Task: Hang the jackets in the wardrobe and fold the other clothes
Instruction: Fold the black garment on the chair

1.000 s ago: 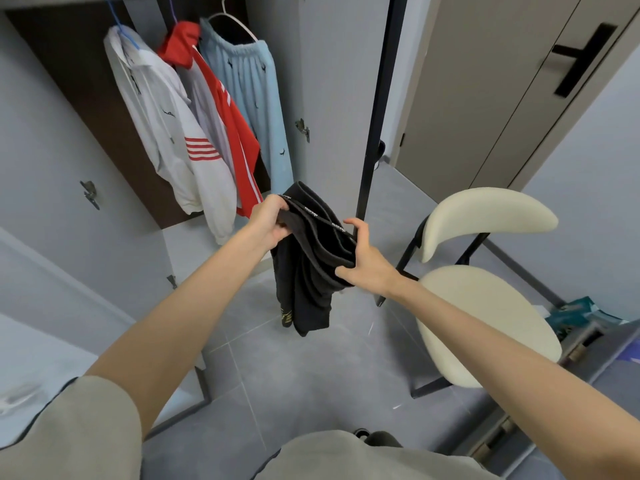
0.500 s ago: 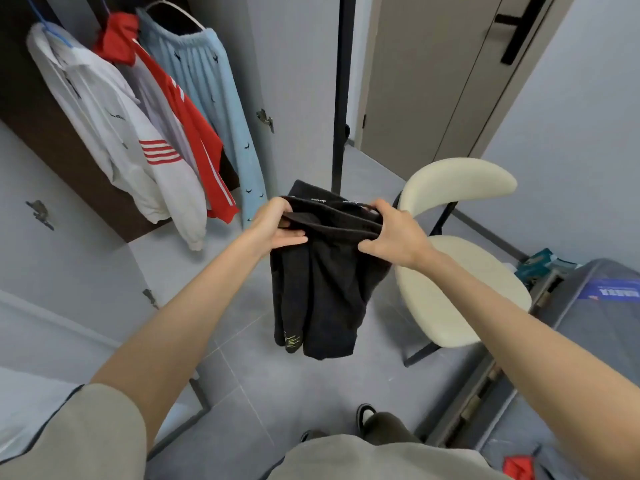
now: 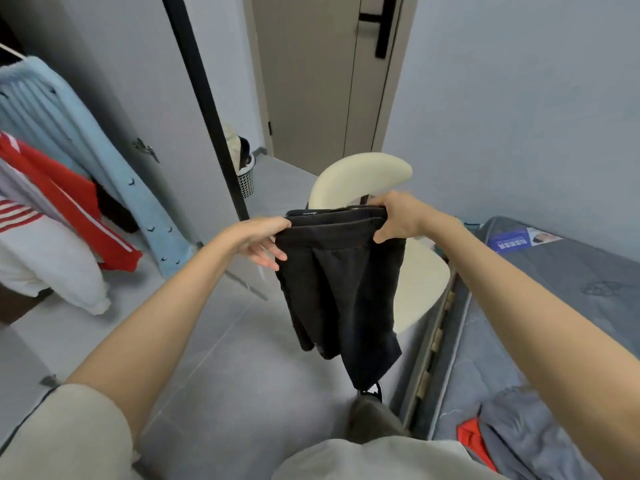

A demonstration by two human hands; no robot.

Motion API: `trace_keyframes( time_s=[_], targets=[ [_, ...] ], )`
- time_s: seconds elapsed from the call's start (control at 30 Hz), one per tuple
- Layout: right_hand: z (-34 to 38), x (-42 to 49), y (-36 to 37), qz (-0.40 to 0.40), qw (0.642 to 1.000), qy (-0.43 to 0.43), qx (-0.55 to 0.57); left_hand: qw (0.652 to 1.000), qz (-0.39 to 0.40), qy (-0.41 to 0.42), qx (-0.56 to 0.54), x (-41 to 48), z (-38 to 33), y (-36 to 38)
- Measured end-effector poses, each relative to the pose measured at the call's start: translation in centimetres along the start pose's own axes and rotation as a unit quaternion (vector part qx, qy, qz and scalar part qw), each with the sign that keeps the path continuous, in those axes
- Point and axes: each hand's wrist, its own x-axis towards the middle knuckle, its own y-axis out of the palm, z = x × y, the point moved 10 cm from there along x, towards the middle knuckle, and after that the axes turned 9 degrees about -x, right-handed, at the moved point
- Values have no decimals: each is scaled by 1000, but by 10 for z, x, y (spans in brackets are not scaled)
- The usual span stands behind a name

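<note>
The black shorts (image 3: 341,285) hung in mid-air, their waistband stretched level between the left hand (image 3: 258,239) and the right hand (image 3: 398,216), legs dangling down. In the wardrobe (image 3: 131,81) at the left hung a white jacket (image 3: 41,258) with red stripes, a red jacket (image 3: 69,206) and a pale blue garment (image 3: 69,123).

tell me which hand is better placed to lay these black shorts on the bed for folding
Right, probably. The right hand grips the waistband of the shorts on the side nearest the bed, which lies to the right. The left hand pinches the far end, toward the wardrobe.
</note>
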Motion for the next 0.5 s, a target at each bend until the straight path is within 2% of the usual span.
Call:
trace_keyframes(
  time_s=[0.13,0.3,0.4,0.5],
  targets=[
    [-69,12,-42,-112,988,50,-92,1000,1,24,16,39,-79,35],
    [-153,26,-119,-281,948,81,-128,984,-41,165,-57,89,-198,63],
    [-190,31,-151,-330,932,74,-132,969,-65,224,-84,111,-250,79],
    [-222,34,-158,-346,926,68,-138,956,-89,257,-111,133,-276,96]
  ],
)
